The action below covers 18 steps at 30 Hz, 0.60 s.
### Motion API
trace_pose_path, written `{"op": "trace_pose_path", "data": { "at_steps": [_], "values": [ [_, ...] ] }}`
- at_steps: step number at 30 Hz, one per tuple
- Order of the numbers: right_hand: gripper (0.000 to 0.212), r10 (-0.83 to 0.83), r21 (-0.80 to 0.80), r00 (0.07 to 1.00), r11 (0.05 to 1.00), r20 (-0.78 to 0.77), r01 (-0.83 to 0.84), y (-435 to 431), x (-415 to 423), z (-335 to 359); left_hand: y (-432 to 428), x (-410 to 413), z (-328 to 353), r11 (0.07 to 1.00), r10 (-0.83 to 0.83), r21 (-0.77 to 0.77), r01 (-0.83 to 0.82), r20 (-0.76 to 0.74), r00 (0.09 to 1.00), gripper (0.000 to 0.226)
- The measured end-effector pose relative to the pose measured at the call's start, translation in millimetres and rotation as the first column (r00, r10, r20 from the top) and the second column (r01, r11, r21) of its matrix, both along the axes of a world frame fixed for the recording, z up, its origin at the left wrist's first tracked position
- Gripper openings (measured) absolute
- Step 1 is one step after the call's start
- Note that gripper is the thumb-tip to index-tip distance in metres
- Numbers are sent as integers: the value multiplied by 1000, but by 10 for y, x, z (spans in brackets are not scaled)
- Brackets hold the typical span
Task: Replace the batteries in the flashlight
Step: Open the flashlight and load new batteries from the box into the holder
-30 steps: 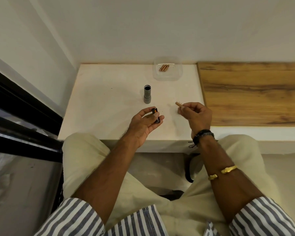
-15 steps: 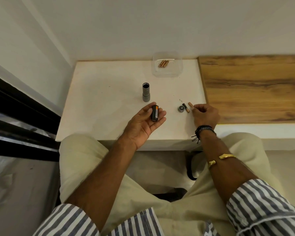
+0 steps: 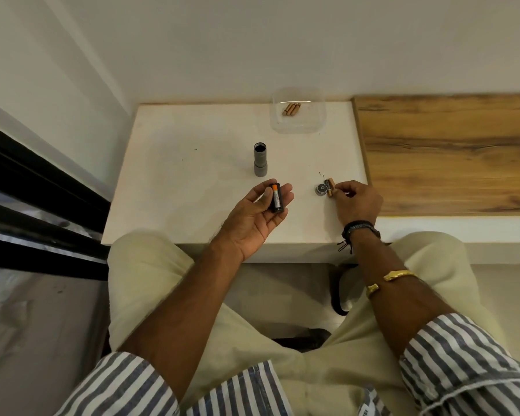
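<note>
The grey flashlight body (image 3: 260, 159) stands upright on the white table (image 3: 192, 175), its open end up. My left hand (image 3: 260, 216) lies palm up and cradles a black battery holder (image 3: 276, 197) with an orange-banded battery in it. The grey end cap (image 3: 321, 189) rests on the table to the right. Beside the cap lie two batteries (image 3: 330, 187). My right hand (image 3: 356, 201) touches the golden one with its fingertips; I cannot tell whether it still grips it. A clear plastic container (image 3: 297, 115) at the back holds three golden batteries (image 3: 291, 109).
A wooden surface (image 3: 448, 151) adjoins the table on the right. White walls rise behind and to the left. A black window frame (image 3: 39, 205) runs along the left side. My lap in pale trousers sits under the table's front edge.
My right hand carried a golden battery down to the table and set it beside the end cap. My left hand opened flat, showing the battery holder in the palm.
</note>
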State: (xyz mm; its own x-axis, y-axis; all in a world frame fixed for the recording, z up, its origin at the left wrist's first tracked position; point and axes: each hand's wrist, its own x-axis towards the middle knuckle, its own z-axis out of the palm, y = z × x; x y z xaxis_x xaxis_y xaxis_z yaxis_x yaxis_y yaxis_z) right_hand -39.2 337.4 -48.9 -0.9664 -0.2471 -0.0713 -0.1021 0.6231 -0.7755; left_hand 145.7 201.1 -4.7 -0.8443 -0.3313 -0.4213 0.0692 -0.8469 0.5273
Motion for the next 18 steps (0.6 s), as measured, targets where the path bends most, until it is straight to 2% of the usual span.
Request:
{"op": "trace_pose_path", "data": {
  "at_steps": [7,10,12,15,18],
  "values": [
    [17,31,-9,996,999,-80,-32,-10,94,208,-10,25,13,999,34,-25,-34,-14,999,19],
    [11,155,-128,979,977,-133,-172,-87,284,453,-8,31,20,996,59,-60,-59,2,998,19],
    [12,306,-200,943,924,-131,-327,-146,460,596,0,23,19,992,75,-101,-73,21,997,18],
    [11,497,-189,846,827,-194,-530,-210,710,716,16,15,18,984,100,-152,-92,43,994,20],
    [9,541,-131,796,799,-271,-587,-236,814,743,26,25,19,982,100,-167,-91,44,994,21]
  ]
}}
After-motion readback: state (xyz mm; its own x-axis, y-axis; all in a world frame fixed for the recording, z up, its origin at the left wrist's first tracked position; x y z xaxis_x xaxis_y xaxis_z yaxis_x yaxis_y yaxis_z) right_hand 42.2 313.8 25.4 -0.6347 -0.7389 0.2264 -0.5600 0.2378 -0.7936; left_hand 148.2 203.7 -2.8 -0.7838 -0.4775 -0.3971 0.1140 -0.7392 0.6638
